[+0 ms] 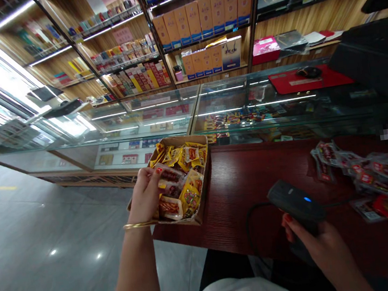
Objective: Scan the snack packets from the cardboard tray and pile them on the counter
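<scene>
My left hand [145,192] is over the left side of a cardboard box [204,182], its fingers pinching the edge of a clear snack packet [171,173] with dark contents. Yellow snack packets [190,196] and other small packs fill the box around it. In my right hand [321,243] is a black barcode scanner [294,201], gripped by its handle, with a blue light lit on top. Its cable runs off to the left across the dark red wooden table [236,192].
Several sealed snack packets [380,173] are piled at the table's right. Behind stands a glass display counter [160,107] bearing a red mat [300,81] with a computer mouse [309,72]. Shelves of boxes [199,18] line the wall. Grey tiled floor [48,231] lies to the left.
</scene>
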Motion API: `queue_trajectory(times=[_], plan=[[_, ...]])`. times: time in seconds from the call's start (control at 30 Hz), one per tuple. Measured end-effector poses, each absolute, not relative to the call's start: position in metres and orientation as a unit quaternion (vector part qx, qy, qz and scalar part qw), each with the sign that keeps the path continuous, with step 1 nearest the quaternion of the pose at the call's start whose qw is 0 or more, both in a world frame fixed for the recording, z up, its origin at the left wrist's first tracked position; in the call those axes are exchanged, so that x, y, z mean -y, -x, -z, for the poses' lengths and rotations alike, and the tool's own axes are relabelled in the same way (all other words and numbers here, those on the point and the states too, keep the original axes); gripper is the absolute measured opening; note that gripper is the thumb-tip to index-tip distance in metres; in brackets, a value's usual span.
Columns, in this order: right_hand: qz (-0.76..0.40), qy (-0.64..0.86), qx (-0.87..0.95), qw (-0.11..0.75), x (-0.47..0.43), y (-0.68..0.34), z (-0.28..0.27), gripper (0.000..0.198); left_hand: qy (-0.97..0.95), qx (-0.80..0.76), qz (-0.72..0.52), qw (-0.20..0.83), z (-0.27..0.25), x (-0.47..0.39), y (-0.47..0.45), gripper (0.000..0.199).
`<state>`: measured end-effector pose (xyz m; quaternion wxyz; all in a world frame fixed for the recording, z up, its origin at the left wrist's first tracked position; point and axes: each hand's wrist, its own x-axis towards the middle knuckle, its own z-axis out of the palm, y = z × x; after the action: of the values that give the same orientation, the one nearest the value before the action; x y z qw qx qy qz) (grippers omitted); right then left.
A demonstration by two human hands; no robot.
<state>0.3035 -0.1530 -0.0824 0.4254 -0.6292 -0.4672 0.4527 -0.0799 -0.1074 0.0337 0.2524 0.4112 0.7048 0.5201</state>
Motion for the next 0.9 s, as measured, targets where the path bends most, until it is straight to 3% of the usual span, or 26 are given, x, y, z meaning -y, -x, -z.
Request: queue_trajectory(times=[0.1, 0.3, 0.5, 0.67, 0.8, 0.9], plan=[[-0.463, 0.633, 0.458, 0.419, 0.153, -0.303, 0.084, 0.042, -0.323, -0.611, -0.641, 0.334, -0.034, 0.107, 0.061, 0.035], [-0.477, 0.619, 0.447, 0.436, 0.153, -0.303, 0.084, 0.043, -0.235, -0.486, -0.755, 0.371, -0.037, 0.11, 0.026, 0.02], [-0.499, 0.596, 0.464, 0.424, 0.155, -0.303, 0.087, 0.046, -0.185, -0.452, -0.718, 0.496, -0.013, 0.112, -0.02, 0.036], [-0.486, 0.604, 0.453, 0.44, 0.158, -0.298, 0.085, 0.049, -0.188, -0.449, -0.698, 0.526, 0.007, 0.114, -0.05, 0.048], [-0.497, 0.598, 0.458, 0.431, 0.158, -0.301, 0.085, 0.05, -0.19, -0.476, -0.694, 0.505, 0.017, 0.112, -0.058, 0.038], [-0.49, 0.6, 0.467, 0.427, 0.158, -0.303, 0.083, 0.049, -0.21, -0.498, -0.658, 0.524, 0.027, 0.108, -0.066, 0.045]])
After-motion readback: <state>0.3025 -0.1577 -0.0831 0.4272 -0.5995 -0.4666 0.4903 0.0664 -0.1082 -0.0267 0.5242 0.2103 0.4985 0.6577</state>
